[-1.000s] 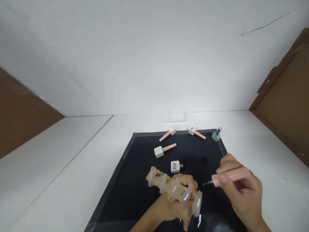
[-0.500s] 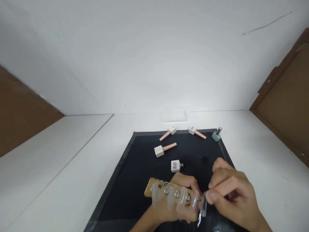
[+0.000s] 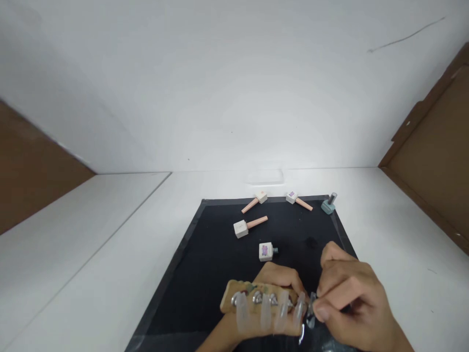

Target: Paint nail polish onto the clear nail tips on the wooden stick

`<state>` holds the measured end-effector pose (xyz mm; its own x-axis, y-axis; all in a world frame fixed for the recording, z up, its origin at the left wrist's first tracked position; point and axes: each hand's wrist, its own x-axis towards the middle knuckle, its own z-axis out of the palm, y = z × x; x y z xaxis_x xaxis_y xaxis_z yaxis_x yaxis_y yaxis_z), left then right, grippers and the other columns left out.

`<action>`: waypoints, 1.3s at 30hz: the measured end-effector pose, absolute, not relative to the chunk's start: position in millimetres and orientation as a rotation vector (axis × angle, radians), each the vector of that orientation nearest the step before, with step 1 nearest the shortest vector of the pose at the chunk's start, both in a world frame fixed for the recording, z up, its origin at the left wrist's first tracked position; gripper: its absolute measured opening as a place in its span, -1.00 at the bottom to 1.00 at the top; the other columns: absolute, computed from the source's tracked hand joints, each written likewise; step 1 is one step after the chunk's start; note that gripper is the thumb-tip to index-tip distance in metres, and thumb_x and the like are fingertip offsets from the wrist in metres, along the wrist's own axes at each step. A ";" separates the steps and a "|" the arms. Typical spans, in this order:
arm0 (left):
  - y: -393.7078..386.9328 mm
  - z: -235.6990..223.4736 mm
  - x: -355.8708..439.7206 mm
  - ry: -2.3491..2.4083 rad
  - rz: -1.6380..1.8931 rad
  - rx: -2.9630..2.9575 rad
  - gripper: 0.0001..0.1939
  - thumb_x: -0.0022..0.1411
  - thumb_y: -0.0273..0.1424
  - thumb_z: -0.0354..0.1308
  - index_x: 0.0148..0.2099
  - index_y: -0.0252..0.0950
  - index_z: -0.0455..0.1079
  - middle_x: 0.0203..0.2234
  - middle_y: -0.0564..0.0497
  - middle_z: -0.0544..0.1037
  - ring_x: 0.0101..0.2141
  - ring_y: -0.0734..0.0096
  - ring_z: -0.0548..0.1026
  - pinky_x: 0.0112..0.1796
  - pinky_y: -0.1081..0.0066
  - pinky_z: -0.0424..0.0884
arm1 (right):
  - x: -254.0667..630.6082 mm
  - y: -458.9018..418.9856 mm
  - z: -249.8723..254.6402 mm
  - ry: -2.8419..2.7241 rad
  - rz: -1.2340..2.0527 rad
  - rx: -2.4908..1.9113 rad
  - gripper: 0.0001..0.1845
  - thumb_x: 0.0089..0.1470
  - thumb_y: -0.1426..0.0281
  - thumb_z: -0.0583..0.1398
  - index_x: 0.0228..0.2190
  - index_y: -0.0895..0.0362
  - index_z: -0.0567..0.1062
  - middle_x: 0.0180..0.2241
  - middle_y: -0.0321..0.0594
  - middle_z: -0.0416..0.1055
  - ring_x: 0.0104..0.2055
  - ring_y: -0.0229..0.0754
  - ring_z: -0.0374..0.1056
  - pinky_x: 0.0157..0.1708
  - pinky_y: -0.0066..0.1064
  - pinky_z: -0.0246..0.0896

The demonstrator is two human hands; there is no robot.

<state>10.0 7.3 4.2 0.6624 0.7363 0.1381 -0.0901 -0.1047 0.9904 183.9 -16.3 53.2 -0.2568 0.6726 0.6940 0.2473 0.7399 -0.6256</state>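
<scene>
My left hand [image 3: 280,276] is closed round a wooden nail display stand [image 3: 229,296], low in the view over the black mat. Several clear false nails [image 3: 266,313] stick out from the stand in a row, with round metal pieces behind them. At the row's right end is another clear false nail [image 3: 311,313], and my right hand [image 3: 353,298] pinches at it with thumb and bent fingers. Whether anything else is inside that pinch is hidden. Just beyond the stand lies a white polish bottle [image 3: 265,252] with a purple flower label, its dark neck showing no peach cap.
Further back on the black mat [image 3: 205,244] lie white bottles with peach caps: one [image 3: 241,229], another [image 3: 261,196] and a third [image 3: 291,197]. A teal bottle [image 3: 328,207] is at the back right corner. Behind the mat is a clear tray [image 3: 266,183]. Brown panels [image 3: 432,142] flank the white surface.
The stand has tilted and shifted slightly right and down with its row of false nails. My right hand stays nearly in place, closed by the end nail. The bottles have not moved.
</scene>
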 end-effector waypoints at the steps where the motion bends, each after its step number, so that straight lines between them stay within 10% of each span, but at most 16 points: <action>1: 8.9 2.9 9.6 0.541 0.747 1.528 -0.80 -0.03 -0.37 0.28 -0.58 -0.28 0.34 -0.67 0.11 0.35 -0.63 0.51 0.29 -0.52 0.49 0.23 | 183.7 -15.8 54.2 -1.845 0.465 -0.744 -0.75 -0.02 0.59 0.22 -0.55 0.07 0.30 -0.67 -0.44 0.40 -0.65 -0.33 0.19 -0.53 -0.36 0.15; 16: 0.1 3.4 8.2 0.582 0.825 1.398 -0.83 -0.09 -0.48 0.32 -0.56 -0.30 0.37 -0.67 0.15 0.36 -0.63 0.58 0.31 -0.51 0.53 0.29 | 186.7 -19.4 45.1 -1.473 0.308 -1.005 -0.76 0.11 0.54 0.21 -0.54 0.05 0.41 -0.62 -0.33 0.43 -0.56 -0.23 0.32 -0.57 -0.39 0.25; 21: -2.4 -8.8 7.4 0.503 0.783 0.973 -0.71 -0.08 -0.35 0.40 -0.44 -0.32 0.32 -0.67 0.15 0.38 -0.73 0.66 0.27 -0.74 0.64 0.24 | 183.6 -22.8 46.3 -1.446 0.475 -1.059 -0.86 0.17 0.32 0.22 -0.40 0.00 0.59 -0.50 -0.24 0.59 -0.24 -0.08 0.54 -0.38 -0.34 0.50; 27: -3.8 -7.9 17.3 0.286 0.941 0.842 -0.73 0.10 -0.31 0.31 -0.36 -0.29 0.26 -0.76 0.26 0.30 -0.83 0.78 0.09 -0.79 0.71 0.23 | 177.4 -25.2 45.8 -1.420 0.856 -1.011 -0.79 0.21 0.28 0.17 -0.28 0.05 0.62 -0.31 -0.15 0.59 -0.48 -0.21 0.55 -0.46 -0.41 0.56; 39: -7.3 6.0 19.7 0.307 0.957 0.782 -0.71 0.13 -0.33 0.28 -0.33 -0.24 0.17 -0.66 0.26 0.32 -0.77 0.78 0.12 -0.74 0.73 0.27 | 160.8 -34.5 48.3 -1.290 1.095 -0.975 -0.69 -0.13 0.61 0.34 -0.36 0.00 0.49 -0.37 -0.37 0.54 -0.41 -0.25 0.58 -0.36 -0.53 0.53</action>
